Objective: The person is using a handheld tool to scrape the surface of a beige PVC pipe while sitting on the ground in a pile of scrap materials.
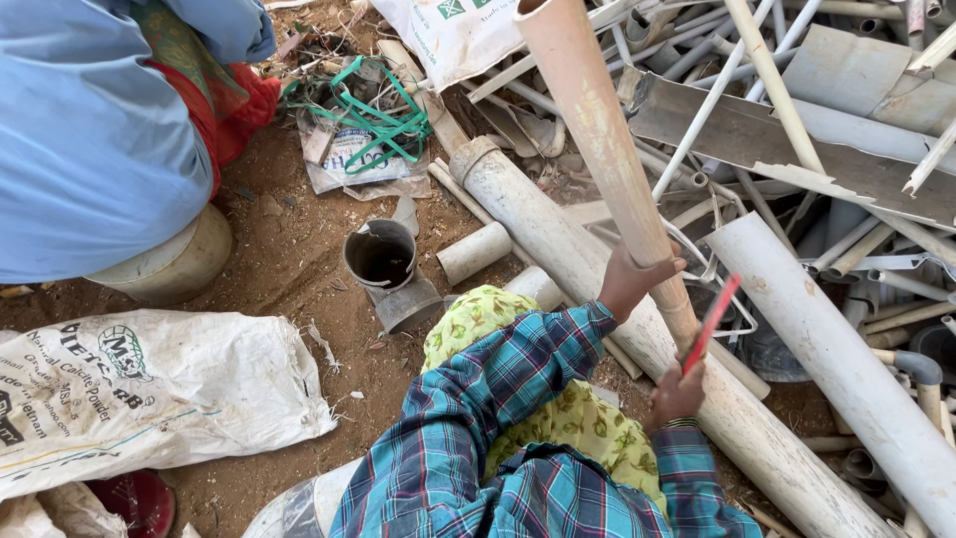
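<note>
The left hand [629, 281] wraps a tan pipe [597, 139], propping it upright; just below, the right hand [677, 394] closes on both the pipe and a thin red blade [713, 321]. Beyond them lies a heap of grey pipes [797, 329]; to their left a black pot [380, 255] sits on dirt.

Our left hand [629, 282] is raised ahead of us, fingers curled tight in a closed grip, the plaid sleeve stretched out behind it. Our right hand [677, 394] sits just below and nearer to us, also clenched, with its wrist bent and sleeve cuff showing.
</note>
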